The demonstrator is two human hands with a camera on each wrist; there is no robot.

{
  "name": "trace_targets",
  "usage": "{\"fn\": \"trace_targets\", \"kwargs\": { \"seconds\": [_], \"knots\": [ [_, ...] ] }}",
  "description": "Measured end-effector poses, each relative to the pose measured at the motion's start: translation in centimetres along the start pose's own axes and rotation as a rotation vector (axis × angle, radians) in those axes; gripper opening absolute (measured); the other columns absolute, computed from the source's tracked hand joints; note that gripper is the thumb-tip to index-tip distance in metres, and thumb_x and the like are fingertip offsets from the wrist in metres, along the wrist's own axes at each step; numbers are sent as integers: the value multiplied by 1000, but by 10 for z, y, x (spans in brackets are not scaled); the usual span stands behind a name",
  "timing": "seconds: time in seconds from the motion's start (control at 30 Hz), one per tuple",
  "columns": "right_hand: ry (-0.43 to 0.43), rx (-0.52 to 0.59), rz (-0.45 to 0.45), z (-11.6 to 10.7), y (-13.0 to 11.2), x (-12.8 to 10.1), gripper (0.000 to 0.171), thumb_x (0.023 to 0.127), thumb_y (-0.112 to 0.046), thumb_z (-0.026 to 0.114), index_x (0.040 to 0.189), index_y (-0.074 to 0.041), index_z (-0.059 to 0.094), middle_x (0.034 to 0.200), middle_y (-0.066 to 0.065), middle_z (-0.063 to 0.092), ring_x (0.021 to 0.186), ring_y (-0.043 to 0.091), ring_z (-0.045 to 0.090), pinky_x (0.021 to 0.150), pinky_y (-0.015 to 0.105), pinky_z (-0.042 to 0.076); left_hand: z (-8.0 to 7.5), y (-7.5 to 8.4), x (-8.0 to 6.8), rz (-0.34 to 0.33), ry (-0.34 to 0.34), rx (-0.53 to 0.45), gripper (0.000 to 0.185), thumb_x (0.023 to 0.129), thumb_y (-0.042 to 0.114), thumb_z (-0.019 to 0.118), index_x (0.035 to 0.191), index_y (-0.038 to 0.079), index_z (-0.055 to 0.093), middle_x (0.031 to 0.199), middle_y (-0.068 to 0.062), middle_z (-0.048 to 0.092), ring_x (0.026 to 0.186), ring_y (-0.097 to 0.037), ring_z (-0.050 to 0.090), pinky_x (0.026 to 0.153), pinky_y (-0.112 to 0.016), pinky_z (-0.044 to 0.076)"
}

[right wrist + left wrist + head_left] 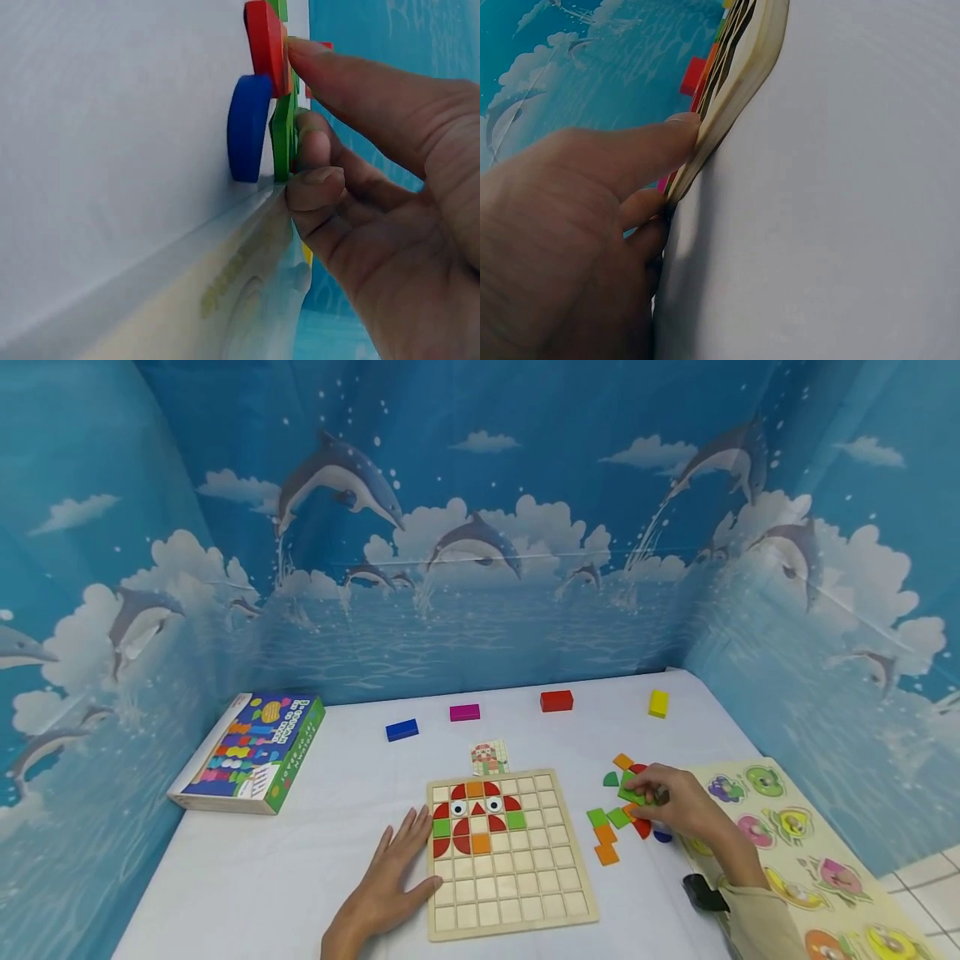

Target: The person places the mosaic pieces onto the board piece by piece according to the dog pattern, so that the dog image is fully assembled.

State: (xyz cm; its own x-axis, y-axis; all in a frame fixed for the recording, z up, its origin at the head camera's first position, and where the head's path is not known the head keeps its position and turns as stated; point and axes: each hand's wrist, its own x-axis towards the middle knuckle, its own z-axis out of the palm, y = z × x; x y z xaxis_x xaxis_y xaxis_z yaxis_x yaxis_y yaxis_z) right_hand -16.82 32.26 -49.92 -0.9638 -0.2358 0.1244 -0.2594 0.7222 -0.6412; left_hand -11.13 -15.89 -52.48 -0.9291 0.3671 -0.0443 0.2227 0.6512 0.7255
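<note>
My left hand (390,881) lies flat, fingers straight, on the surface (262,877) against the left edge of the puzzle board (510,852); I'd keep it pressing there so the board can't slide. My right hand (671,802) is curled over the pile of loose pieces (611,831) right of the board, pinching a green piece (632,793). Best to lift it clear of the red and blue neighbours, then match it against the picture card (489,757) beyond the board. Four coloured blocks (556,700) sit farther back.
</note>
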Motion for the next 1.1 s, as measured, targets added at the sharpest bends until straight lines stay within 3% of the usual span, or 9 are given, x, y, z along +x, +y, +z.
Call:
{"fn": "trace_targets", "kwargs": {
  "seconds": [0.27, 0.5, 0.67, 0.97, 1.1],
  "knots": [
    [112, -145, 124, -5, 5, 17, 33, 95, -7, 82, 125, 4, 76, 98, 8, 66, 87, 23, 57, 73, 22, 54, -1, -1, 0, 1, 3, 5, 89, 98, 32, 80, 170, 12, 33, 179, -2, 25, 168, -31, 9, 135, -60, -1],
    [57, -161, 215, -11, 4, 32, 26, 96, -3, 78, 119, 8, 75, 95, 14, 64, 89, 30, 57, 80, 41, 57, -1, -3, 1, -2, -2, 10, 89, 98, 32, 80, 171, 13, 33, 179, -1, 24, 168, -30, 9, 135, -58, 0],
    [24, -151, 309, -11, 4, 40, 21, 96, -6, 79, 112, 7, 74, 93, 15, 62, 91, 32, 56, 80, 40, 57, 0, -3, 1, -7, -4, 16, 89, 98, 32, 80, 171, 13, 33, 179, -1, 24, 168, -30, 9, 135, -59, 0],
    [-35, -109, 342, -18, 12, 46, 21, 97, -14, 79, 97, 1, 65, 87, 11, 56, 86, 29, 54, 71, 33, 49, 0, -3, 0, -3, -4, 6, 89, 98, 33, 80, 171, 15, 32, 179, 0, 24, 168, -30, 9, 135, -60, 0],
    [-19, -84, 285, -18, 9, 44, 20, 96, -13, 81, 93, -3, 63, 86, 9, 59, 84, 27, 54, 68, 30, 49, 1, -4, 2, -1, -1, 21, 89, 97, 32, 80, 171, 14, 33, 179, 0, 24, 168, -31, 10, 135, -60, 1]
  ]
}}
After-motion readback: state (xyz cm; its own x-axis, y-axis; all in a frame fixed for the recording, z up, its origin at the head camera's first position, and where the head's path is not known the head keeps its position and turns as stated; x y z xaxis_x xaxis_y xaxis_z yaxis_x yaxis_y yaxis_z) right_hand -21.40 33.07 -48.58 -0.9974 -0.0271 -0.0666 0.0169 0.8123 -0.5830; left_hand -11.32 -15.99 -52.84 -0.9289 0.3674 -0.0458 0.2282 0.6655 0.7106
